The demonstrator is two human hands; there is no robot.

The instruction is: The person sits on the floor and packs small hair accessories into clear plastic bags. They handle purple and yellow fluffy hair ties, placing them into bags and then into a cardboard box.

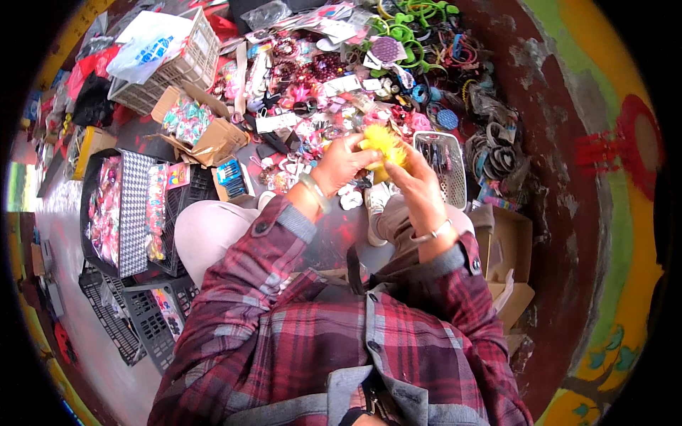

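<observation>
Both of my hands hold a bright yellow fluffy piece (pixel 384 142), tufted like a pom-pom; its exact kind I cannot make out. My left hand (pixel 342 169) grips its left side, thumb and fingers closed on it. From the right, the fingers of my right hand (pixel 419 190) close on its lower edge. Behind the hands spreads a heap of hair accessories (pixel 312 78), with pink pieces, beads, bands and white cards. A white plastic basket (pixel 456 170) stands just right of my right hand. A white scrunchie-like piece (pixel 350 198) lies below my left hand.
Green headbands (pixel 412 32) lie at the far right, black hair bands (pixel 494 153) nearer. To the left are a cardboard box (pixel 220 138) of bagged pieces, a large crate (pixel 202 53), a houndstooth bin (pixel 136 213) and grey baskets (pixel 145 312). An open carton (pixel 522 245) sits at right.
</observation>
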